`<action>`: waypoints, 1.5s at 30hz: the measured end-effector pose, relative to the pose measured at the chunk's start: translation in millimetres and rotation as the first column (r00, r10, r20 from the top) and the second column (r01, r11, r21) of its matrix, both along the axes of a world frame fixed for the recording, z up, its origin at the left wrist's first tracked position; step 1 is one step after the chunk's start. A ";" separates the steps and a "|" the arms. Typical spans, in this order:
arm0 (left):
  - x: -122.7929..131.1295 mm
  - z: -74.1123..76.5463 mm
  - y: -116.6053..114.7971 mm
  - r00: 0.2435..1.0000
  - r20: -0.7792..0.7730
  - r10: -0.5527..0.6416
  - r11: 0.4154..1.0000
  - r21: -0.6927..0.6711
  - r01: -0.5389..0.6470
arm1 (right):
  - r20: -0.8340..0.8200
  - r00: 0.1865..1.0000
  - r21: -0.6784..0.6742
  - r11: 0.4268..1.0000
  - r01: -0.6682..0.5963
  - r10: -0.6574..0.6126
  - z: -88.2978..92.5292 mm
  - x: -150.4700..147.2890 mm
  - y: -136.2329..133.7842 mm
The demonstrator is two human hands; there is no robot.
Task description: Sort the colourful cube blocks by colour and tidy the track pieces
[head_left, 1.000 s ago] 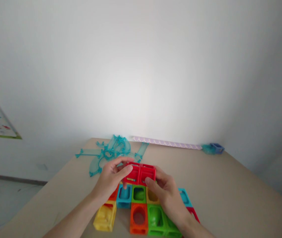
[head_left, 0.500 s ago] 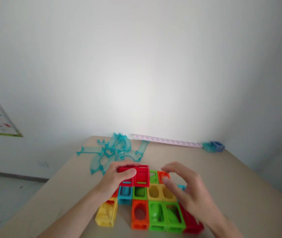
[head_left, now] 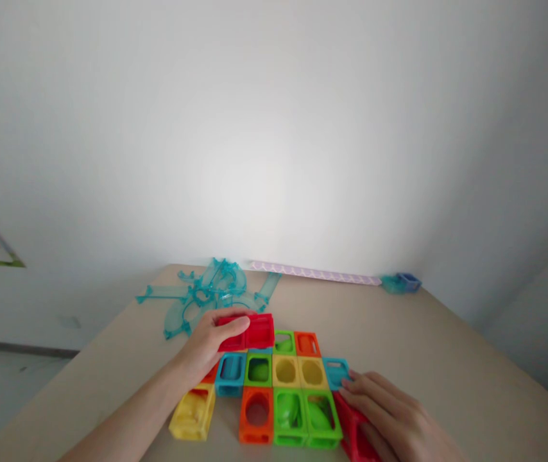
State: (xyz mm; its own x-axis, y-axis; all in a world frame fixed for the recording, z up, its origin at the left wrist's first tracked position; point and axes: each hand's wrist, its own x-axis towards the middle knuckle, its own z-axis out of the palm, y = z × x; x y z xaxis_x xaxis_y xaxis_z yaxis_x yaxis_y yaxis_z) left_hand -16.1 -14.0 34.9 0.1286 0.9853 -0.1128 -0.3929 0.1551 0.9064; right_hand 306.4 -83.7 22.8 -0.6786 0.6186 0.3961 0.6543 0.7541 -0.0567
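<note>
My left hand (head_left: 216,337) is closed round a red double block (head_left: 259,331), thumb on its near face, held above the back left of a group of hollow plastic blocks. Toward the front right, my right hand (head_left: 394,417) has its fingers curled over another red block (head_left: 358,428), partly hidden beneath them. Beside it sit two green blocks (head_left: 307,417) and an orange block (head_left: 256,414) with a round hole. Behind are yellow blocks (head_left: 299,372), a green block (head_left: 258,369) and blue blocks (head_left: 230,372). A yellow block (head_left: 192,414) lies at the front left.
Clear teal track pieces (head_left: 216,292) are heaped at the table's back left. Along the wall lies a purple patterned strip (head_left: 315,272). A small blue box (head_left: 408,282) and a teal piece (head_left: 391,284) stand at the back right of the table (head_left: 428,346).
My right hand has come down from above the back blocks to the red block at the front right. My left hand still holds the red double block. The view has shifted slightly right.
</note>
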 end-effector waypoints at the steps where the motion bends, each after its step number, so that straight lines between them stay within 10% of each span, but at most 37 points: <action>1: 0.0 0.4 0.1 1.000 -0.001 0.003 1.000 -0.002 -0.003 | -0.019 1.000 -0.018 1.000 0.003 -0.003 1.3 3.8 0.1; 6: -2.7 -2.7 1.8 0.999 -0.023 -0.042 0.998 0.040 0.043 | -0.286 0.953 -0.212 0.977 0.038 -0.099 20.9 7.8 11.1; 11: -5.7 -5.9 2.0 0.996 -0.002 -0.091 0.994 0.052 0.091 | -0.627 0.771 -0.399 0.896 -0.195 -0.111 43.2 -58.2 46.9; 17: -7.8 -2.1 3.5 0.998 0.056 -0.039 0.998 0.061 0.035 | -0.784 0.588 -0.436 0.851 -0.293 -0.199 7.3 -128.0 84.2; 26: -5.8 -1.3 1.4 0.999 0.019 0.036 0.994 0.105 -0.038 | -0.800 0.415 -0.594 0.677 -0.435 -0.435 1.6 -116.8 75.7; 30: -6.7 -3.9 1.3 0.996 -0.067 0.063 0.986 0.158 -0.051 | -0.771 0.492 -0.625 0.631 -0.459 -0.405 2.6 -114.6 71.2; 37: -7.8 -3.3 4.2 1.000 -0.020 0.012 0.993 0.116 -0.009 | -0.718 0.694 -0.321 0.911 -0.261 -0.055 2.2 -115.3 63.4; 45: -10.2 -9.6 0.5 0.999 -0.025 -0.026 0.949 0.313 0.032 | -0.745 0.651 -0.379 0.894 -0.240 -0.141 -2.2 -115.0 65.1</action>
State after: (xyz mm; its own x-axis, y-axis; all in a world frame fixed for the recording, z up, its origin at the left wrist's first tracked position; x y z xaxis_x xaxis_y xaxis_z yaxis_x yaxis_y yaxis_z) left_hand -26.3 -13.6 25.2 0.1585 0.9673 0.1978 -0.3730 -0.1268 0.9191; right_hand 191.4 -18.6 20.6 -0.3053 0.8174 0.4885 0.2047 0.5573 -0.8047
